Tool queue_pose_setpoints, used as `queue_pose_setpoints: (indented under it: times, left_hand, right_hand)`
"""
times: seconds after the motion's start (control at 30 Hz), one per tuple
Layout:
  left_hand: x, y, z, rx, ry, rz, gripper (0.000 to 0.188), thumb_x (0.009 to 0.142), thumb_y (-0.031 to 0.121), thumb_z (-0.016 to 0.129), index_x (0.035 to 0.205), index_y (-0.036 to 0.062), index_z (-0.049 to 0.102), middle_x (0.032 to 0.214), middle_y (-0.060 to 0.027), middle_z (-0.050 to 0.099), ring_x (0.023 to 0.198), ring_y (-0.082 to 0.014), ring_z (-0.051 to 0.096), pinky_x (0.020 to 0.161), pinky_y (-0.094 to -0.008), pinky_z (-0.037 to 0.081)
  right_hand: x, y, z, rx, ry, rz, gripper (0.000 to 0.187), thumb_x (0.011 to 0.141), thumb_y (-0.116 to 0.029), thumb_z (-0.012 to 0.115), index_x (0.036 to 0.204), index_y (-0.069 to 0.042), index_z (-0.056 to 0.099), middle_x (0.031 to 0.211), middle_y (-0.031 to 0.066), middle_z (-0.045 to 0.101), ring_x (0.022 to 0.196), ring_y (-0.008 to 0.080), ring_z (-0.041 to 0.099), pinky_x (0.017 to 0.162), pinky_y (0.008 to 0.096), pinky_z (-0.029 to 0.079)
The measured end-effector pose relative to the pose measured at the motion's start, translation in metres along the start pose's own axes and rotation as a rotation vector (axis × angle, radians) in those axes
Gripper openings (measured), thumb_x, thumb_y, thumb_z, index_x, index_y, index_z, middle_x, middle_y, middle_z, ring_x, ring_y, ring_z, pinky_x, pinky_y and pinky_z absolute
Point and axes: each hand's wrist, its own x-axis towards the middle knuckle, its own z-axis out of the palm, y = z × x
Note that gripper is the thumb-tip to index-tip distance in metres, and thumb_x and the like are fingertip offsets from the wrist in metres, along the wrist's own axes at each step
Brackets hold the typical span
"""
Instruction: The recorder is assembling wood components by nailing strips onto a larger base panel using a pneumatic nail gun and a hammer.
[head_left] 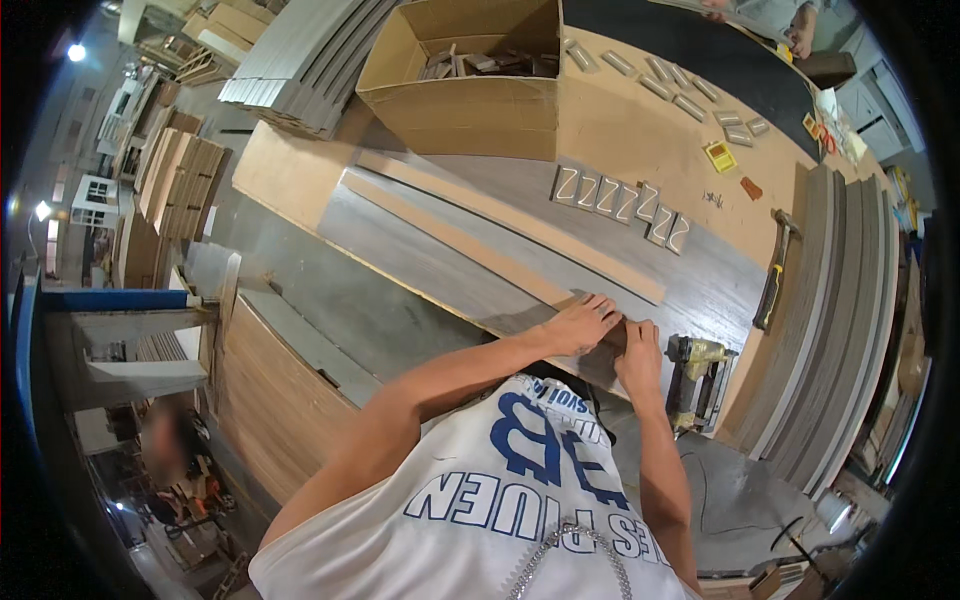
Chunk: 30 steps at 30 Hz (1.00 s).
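Note:
Both my hands are together near the front edge of a grey wood-grain panel (700, 285). My left hand (583, 325) is closed over the near end of a narrow tan wooden strip (460, 241), fingers bent across it. Just right of it, my right hand (640, 355) is pinched closed; what it holds is hidden by the fingers. A second tan strip (510, 227) lies roughly parallel, farther back on the panel. Beside my right hand rests a pneumatic nail gun (697, 378). Several small grey blocks (620, 200) with white zigzag lines lie in a row beyond.
An open cardboard box (460, 122) of wood offcuts stands at the back. Right of it are several loose blocks (655, 88) and a yellow tape measure (719, 156). A hammer (772, 280) lies beside stacked boards (825, 300). Another person's hand (803, 32) shows far right.

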Motion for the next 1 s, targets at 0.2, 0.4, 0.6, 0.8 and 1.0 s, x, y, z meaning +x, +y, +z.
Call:
queue_pose_setpoints:
  times: [0.2, 0.4, 0.6, 0.8, 1.0]
  left_hand:
    - [-0.01, -0.01, -0.013, 0.01, -0.119, -0.057, 0.055, 0.072, 0.014, 0.074, 0.12, -0.0043, 0.057, 0.122, -0.021, 0.056, 0.123, -0.0389, 0.048, 0.104, -0.0473, 0.041]
    - [-0.014, -0.019, -0.008, -0.011, -0.031, -0.002, 0.048, 0.075, 0.016, 0.073, 0.115, -0.0032, 0.058, 0.12, -0.0213, 0.055, 0.118, -0.0395, 0.05, 0.102, -0.0477, 0.042]
    - [-0.002, -0.021, -0.015, -0.236, -0.039, -0.081, 0.043, 0.084, 0.025, 0.07, 0.119, 0.0017, 0.057, 0.121, -0.0184, 0.054, 0.121, -0.0391, 0.047, 0.102, -0.0471, 0.039]
    - [0.033, -0.033, -0.016, -0.025, 0.197, -0.085, 0.046, 0.086, 0.027, 0.069, 0.123, 0.002, 0.058, 0.126, -0.0159, 0.053, 0.124, -0.0352, 0.046, 0.104, -0.048, 0.037]
    - [0.035, -0.054, -0.025, -0.045, 0.258, -0.178, 0.05, 0.086, 0.026, 0.069, 0.128, 0.0013, 0.056, 0.129, -0.016, 0.052, 0.125, -0.0347, 0.045, 0.107, -0.0491, 0.033]
  right_hand:
    - [0.008, -0.012, 0.007, -0.016, -0.137, -0.012, 0.041, 0.07, 0.003, 0.066, 0.109, 0.002, 0.055, 0.116, 0.0211, 0.051, 0.115, 0.0409, 0.051, 0.093, 0.0477, 0.051]
    - [0.008, -0.009, 0.01, -0.047, -0.053, -0.017, 0.037, 0.072, -0.005, 0.073, 0.105, 0.002, 0.055, 0.108, 0.0219, 0.057, 0.105, 0.0401, 0.058, 0.082, 0.0461, 0.055]
    - [0.088, 0.053, -0.041, 0.327, 0.13, 0.338, 0.04, 0.081, -0.022, 0.08, 0.105, 0.002, 0.06, 0.098, 0.0208, 0.066, 0.092, 0.0359, 0.065, 0.08, 0.0419, 0.052]
    - [0.15, 0.096, -0.017, 0.121, 0.467, 0.385, 0.063, 0.079, -0.02, 0.081, 0.131, 0.002, 0.053, 0.119, 0.0224, 0.06, 0.108, 0.0384, 0.058, 0.093, 0.0446, 0.049]
    - [0.145, 0.118, -0.023, 0.26, 0.471, 0.482, 0.067, 0.078, -0.017, 0.081, 0.135, 0.003, 0.05, 0.119, 0.0228, 0.058, 0.112, 0.0401, 0.055, 0.096, 0.0457, 0.047]
